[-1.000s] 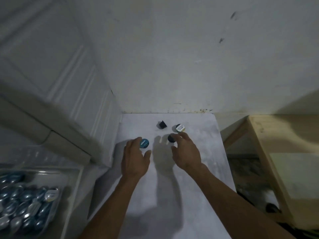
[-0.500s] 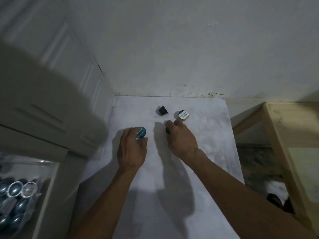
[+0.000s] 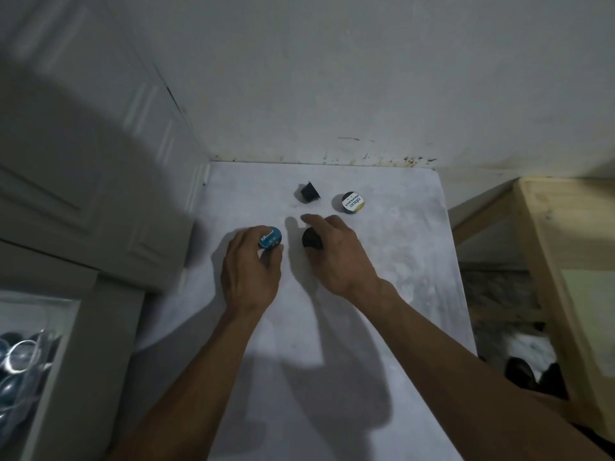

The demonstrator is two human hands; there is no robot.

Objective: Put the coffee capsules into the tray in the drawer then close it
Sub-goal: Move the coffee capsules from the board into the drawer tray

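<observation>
Several coffee capsules lie on a white counter (image 3: 332,327). My left hand (image 3: 251,271) grips a blue-lidded capsule (image 3: 270,237) between fingers and thumb. My right hand (image 3: 336,257) closes around a black capsule (image 3: 312,239), partly hidden under the fingers. Beyond them a black capsule (image 3: 309,192) lies on its side, and a capsule with a white and yellow lid (image 3: 353,202) stands to its right. At the lower left an open drawer (image 3: 71,327) holds a clear tray (image 3: 23,361) with several blue capsules.
White cabinet doors (image 3: 100,168) rise on the left above the drawer. A stained wall (image 3: 332,78) closes the back. A wooden frame (image 3: 549,261) stands to the right across a gap, with dark objects (image 3: 519,371) on the floor.
Both hands have tightened on their capsules: the left now has the blue one, the right curls round the black one. The view has shifted, so less of the drawer shows.
</observation>
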